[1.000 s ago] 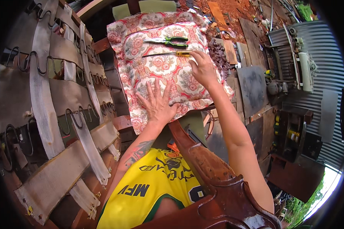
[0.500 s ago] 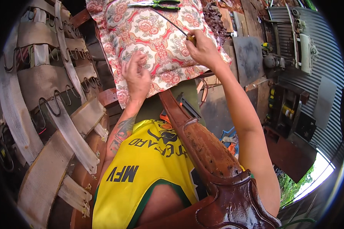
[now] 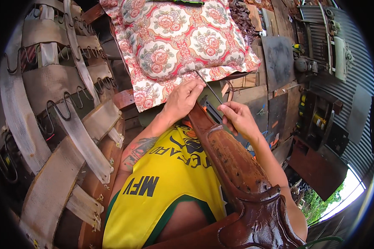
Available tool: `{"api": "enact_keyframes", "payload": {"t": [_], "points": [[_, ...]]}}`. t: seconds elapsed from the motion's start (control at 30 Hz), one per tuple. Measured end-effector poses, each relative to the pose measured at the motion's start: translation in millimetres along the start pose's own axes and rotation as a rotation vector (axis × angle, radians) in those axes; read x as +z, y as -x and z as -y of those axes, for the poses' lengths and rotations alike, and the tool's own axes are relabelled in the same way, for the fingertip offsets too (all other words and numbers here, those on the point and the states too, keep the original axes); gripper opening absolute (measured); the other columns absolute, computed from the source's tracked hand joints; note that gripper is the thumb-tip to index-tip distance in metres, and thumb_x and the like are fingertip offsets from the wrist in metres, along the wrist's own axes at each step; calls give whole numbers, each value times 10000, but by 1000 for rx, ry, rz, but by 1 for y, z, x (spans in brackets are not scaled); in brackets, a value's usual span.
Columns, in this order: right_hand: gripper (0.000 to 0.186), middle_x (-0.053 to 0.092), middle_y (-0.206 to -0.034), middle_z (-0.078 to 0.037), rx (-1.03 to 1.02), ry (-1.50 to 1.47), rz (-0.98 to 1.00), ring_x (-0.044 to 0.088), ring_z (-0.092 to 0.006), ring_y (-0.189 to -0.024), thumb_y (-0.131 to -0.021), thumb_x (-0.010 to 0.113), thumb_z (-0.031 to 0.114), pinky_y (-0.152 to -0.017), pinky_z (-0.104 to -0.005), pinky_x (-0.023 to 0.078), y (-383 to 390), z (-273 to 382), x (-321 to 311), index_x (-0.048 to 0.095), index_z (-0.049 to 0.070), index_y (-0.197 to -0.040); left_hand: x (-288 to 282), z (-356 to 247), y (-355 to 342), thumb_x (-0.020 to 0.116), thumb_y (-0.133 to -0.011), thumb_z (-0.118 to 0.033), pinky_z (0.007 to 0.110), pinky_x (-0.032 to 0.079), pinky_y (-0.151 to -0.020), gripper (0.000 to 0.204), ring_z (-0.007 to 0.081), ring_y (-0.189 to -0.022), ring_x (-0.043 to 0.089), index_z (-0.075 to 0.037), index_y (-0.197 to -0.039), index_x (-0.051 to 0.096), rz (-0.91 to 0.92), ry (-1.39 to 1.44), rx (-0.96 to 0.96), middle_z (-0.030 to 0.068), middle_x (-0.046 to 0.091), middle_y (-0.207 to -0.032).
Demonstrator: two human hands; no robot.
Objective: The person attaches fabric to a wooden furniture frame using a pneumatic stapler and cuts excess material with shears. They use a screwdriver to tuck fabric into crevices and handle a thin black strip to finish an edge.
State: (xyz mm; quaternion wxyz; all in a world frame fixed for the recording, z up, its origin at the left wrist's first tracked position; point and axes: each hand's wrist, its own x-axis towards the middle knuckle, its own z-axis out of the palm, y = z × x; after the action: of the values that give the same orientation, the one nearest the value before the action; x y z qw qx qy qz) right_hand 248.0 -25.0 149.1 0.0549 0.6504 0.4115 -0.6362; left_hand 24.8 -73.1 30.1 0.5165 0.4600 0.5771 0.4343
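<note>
My left hand (image 3: pixel 183 97) has its fingers curled at the near edge of the floral fabric-covered cushion (image 3: pixel 174 37), just above a carved dark wooden chair frame (image 3: pixel 232 162). My right hand (image 3: pixel 237 118) grips a screwdriver (image 3: pixel 208 87), its handle hidden in my fingers. The long thin shaft slants up to the cushion's piped edge beside my left fingers, its tip at the fabric. Green-handled pliers (image 3: pixel 191 3) lie on the cushion at the top of the view, mostly cut off.
At the left stands a wooden seat frame with webbing straps (image 3: pixel 45 103) and wire springs. Dark boards (image 3: pixel 277 62) lie to the right, with a wooden box (image 3: pixel 320 116) holding yellow items. A corrugated metal sheet (image 3: pixel 357 74) runs along the far right.
My right hand took up the screwdriver from atop the cushion and has moved down to the near edge with it. My left hand lifted from lying flat and now curls at that edge.
</note>
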Motion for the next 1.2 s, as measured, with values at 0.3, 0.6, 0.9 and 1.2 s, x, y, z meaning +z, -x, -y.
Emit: {"api": "enact_keyframes", "payload": {"t": [0.3, 0.6, 0.9, 1.2], "points": [[353, 616, -748, 10, -10, -97, -8, 479, -68, -465, -1118, 665, 321, -405, -281, 329, 1, -5, -5, 742, -6, -1227, -19, 13, 7, 629, -1094, -296, 480, 555, -1072, 364, 404, -1201, 733, -37, -1297, 784, 110, -343, 150, 193, 784, -1315], [421, 615, -762, 12, 63, -91, -2, 469, -62, -479, -1139, 630, 309, -402, -261, 332, -2, 5, 10, 699, 20, -1438, -17, 15, 4, 665, -1073, -241, 463, 510, -1113, 368, 364, -1281, 684, -65, -1380, 764, 5, -396, 178, 153, 741, -1431], [399, 604, -771, 27, 126, -230, 31, 442, -30, -504, -1167, 596, 344, -385, -219, 293, -14, 14, 9, 697, 74, -1443, -22, 29, 6, 612, -1125, -318, 452, 437, -1183, 437, 316, -1377, 606, -134, -1509, 713, 164, -450, 171, 89, 684, -1558], [403, 615, -815, 4, 240, -339, 193, 459, -42, -500, -1181, 570, 388, -361, -220, 290, -25, 32, -10, 686, 57, -1379, -29, 16, 6, 490, -1170, -381, 473, 395, -1174, 526, 317, -1396, 556, -201, -1659, 563, 242, -504, 163, 78, 589, -1664]]}}
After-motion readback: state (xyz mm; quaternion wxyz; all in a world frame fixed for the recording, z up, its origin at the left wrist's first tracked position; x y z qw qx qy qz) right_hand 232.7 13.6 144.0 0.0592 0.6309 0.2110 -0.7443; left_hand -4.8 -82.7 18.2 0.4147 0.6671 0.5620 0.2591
